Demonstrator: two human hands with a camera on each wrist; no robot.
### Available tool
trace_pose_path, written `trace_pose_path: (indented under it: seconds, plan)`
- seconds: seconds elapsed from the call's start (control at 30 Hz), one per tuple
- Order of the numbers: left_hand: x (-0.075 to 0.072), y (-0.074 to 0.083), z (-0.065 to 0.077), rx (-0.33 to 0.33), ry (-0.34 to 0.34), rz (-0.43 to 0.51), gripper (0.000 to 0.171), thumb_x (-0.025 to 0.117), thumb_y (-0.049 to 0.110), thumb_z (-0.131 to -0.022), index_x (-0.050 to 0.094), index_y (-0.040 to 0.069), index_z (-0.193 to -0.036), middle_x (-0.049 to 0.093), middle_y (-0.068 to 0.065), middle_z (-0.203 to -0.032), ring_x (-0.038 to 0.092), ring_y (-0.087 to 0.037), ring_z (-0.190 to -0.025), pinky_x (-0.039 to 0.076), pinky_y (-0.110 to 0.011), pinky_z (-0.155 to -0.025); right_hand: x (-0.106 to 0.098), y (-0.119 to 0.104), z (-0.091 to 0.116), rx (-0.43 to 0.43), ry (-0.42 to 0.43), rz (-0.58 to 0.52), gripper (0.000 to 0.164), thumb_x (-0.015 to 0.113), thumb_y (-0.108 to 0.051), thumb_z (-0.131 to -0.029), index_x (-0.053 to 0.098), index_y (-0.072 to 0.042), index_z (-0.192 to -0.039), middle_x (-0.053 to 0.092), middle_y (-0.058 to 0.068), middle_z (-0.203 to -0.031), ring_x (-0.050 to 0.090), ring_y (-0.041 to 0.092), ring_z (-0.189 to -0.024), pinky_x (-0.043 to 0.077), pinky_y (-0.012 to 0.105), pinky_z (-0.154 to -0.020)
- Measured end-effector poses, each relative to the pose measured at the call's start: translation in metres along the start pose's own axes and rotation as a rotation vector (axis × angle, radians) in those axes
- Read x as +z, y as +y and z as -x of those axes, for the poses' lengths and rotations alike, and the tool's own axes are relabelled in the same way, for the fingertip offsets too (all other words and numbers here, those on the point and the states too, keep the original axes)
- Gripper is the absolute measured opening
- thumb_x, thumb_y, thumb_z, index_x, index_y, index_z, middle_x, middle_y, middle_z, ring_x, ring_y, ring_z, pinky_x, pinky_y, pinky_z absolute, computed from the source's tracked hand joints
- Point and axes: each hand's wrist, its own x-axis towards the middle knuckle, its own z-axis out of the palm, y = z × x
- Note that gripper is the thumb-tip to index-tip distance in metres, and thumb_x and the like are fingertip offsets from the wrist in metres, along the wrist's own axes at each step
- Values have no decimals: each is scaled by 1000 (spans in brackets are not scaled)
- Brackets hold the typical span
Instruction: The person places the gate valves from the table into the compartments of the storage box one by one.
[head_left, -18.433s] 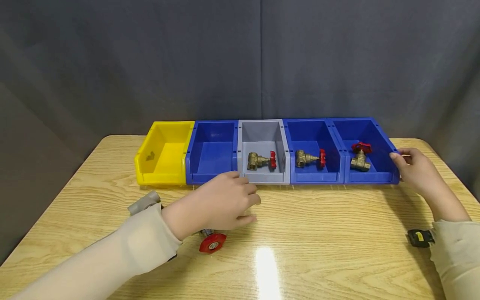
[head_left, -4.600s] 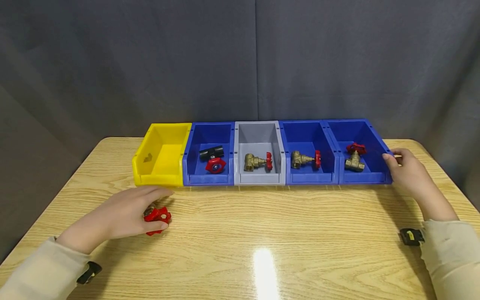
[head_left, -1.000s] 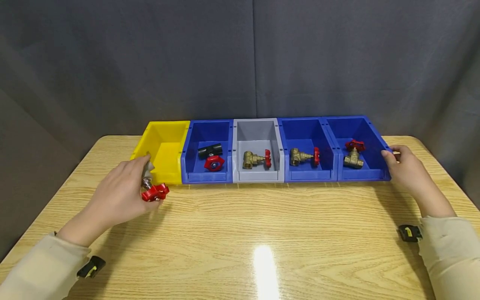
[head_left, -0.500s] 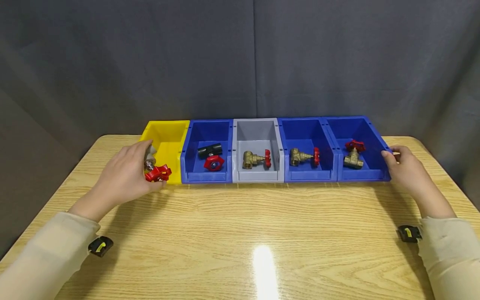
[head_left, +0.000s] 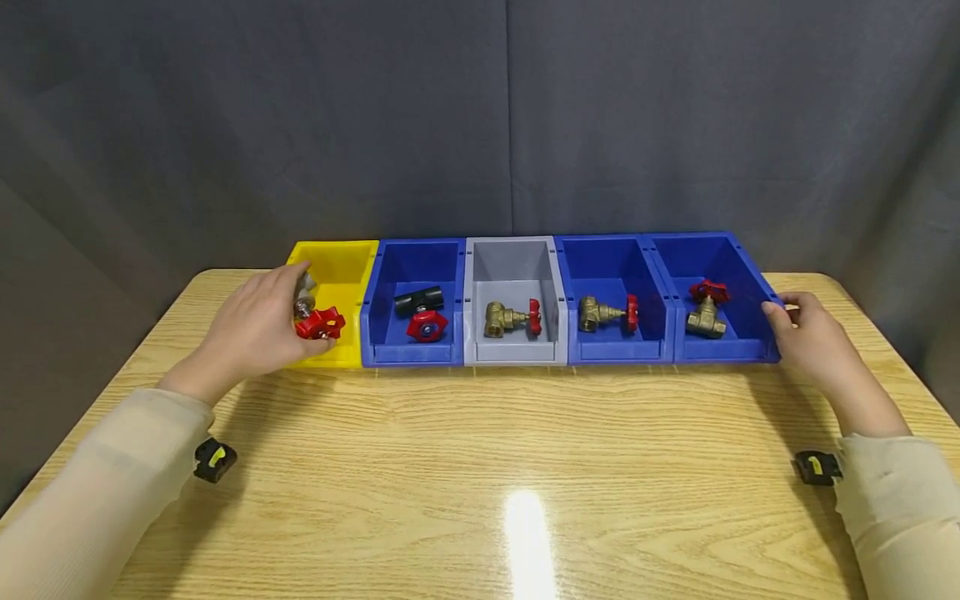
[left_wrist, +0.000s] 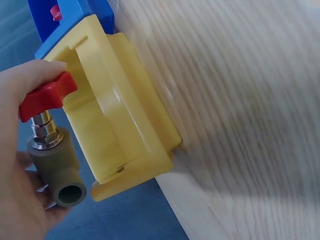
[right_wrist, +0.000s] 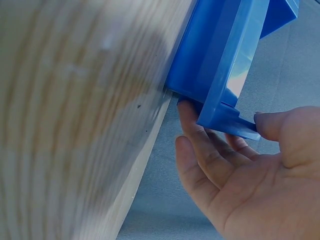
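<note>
My left hand (head_left: 258,323) grips a stop valve (left_wrist: 54,159) with a red handwheel, a silver neck and a dull grey pipe body. In the left wrist view the thumb lies on the handwheel, and the fingers curl behind the body. The valve overlaps the left part of the yellow bin (head_left: 330,358) in the head view, its handwheel towards the front lip. My right hand (head_left: 821,346) pinches the side wall of the rightmost blue bin (right_wrist: 227,65), thumb on the rim and fingers along the outside. A brass valve (head_left: 707,318) with a red handwheel lies inside that bin.
Bins stand side by side along the back of the wooden table (head_left: 420,467). A black valve (head_left: 422,304) lies in the left blue bin, and brass valves lie in the grey bin (head_left: 517,357) and the middle blue bin (head_left: 622,353). A dark curtain (head_left: 480,125) hangs behind.
My left hand has picked up the grey valve from the table and carried it up and forward to the yellow bin. The black valve came into the left blue bin earlier. The right hand stays.
</note>
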Motion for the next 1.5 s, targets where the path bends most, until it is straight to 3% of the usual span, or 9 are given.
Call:
trace_pose_path:
  seconds: [0.3, 0.5, 0.77, 1.17, 1.5]
  plan:
    - [2, -2, -14, -36, -50, -16, 101, 79, 45, -76, 30, -5, -149, 46, -27, -137, 44, -45, -119, 36, -62, -103, 0, 1, 0, -6, 6, 1, 69, 23, -40, -108, 22, 22, -138, 35, 51, -128, 40, 63, -117, 35, 73, -95]
    - [3, -4, -23, -28, -57, -19, 99, 79, 46, -76, 33, -2, -148, 51, -22, -126, 45, -42, -112, 40, -60, -97, 0, 2, 0, -11, 7, -2, 69, 23, -40, -108, 22, 22, -138, 36, 51, -128, 40, 63, -117, 35, 73, -95]
    - [6, -3, -34, -49, -91, -46, 101, 80, 44, -75, 30, -2, -150, 43, -25, -142, 40, -45, -122, 33, -64, -104, 0, 1, 0, -9, 7, -4, 69, 23, -40, -108, 22, 22, -138, 36, 51, -128, 40, 62, -117, 36, 73, -95]
    - [9, -7, -43, 9, -129, -117, 100, 79, 40, -74, 30, 0, -151, 38, -28, -147, 37, -46, -126, 28, -61, -110, 0, 2, -1, -12, 10, 6, 70, 23, -40, -108, 22, 22, -138, 36, 51, -128, 40, 63, -117, 35, 73, -95]
    - [16, -11, -49, 131, -229, -148, 97, 81, 38, -74, 34, -2, -149, 39, -27, -148, 34, -46, -135, 23, -61, -113, 1, 4, -1, -17, 18, 9, 67, 24, -39, -108, 24, 21, -137, 37, 50, -127, 41, 61, -116, 35, 72, -95]
